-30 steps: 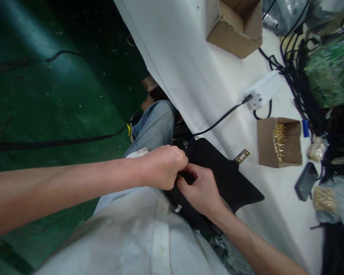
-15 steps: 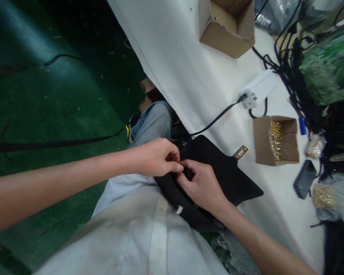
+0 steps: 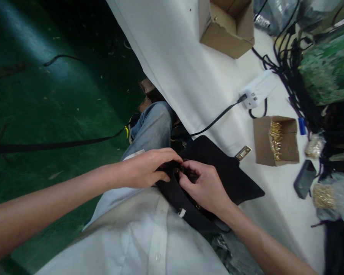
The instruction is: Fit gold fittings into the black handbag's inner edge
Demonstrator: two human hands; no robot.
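Black bag, open, at the near edge of the worktop.
I see the left hand clamped about one end; the right hand curls at the opening, its hold hidden: I cannot tell. The flap extends over the edge.

The head camera is looking steeply down over the shirt, facing the bag closely, with floor left and table right.
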